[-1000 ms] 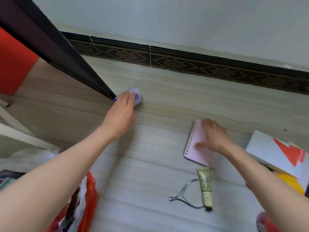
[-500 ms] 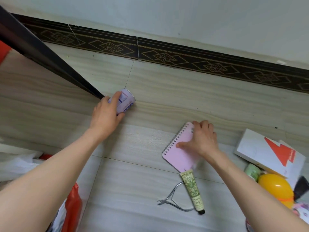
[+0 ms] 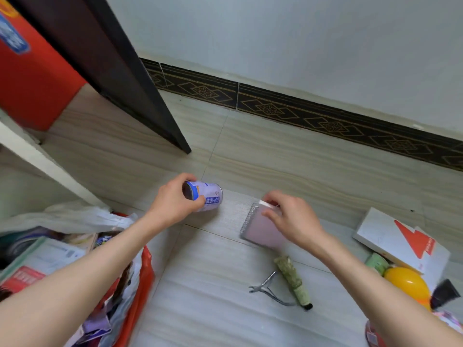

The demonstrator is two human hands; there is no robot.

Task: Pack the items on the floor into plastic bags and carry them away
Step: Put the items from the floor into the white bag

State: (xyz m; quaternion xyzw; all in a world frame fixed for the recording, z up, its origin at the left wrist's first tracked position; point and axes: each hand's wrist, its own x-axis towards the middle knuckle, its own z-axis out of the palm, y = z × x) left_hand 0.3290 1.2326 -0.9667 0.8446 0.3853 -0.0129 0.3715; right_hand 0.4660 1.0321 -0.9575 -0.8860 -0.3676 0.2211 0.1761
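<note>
Lying on its side above the floor, the can [image 3: 204, 195] sits in the left hand [image 3: 172, 205], fingers curled round it, its long axis pointing right; the bag [image 3: 140, 276] gapes just below-left, nearest that hand. The right hand [image 3: 288, 221] pinches the notebook [image 3: 258, 227] by its far edge, tilting it off the floor [image 3: 200, 309].

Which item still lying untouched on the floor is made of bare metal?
The nail clipper, a thin silver tool beside the green tube. The tube, white box and yellow ball nearby show no bare metal.
</note>
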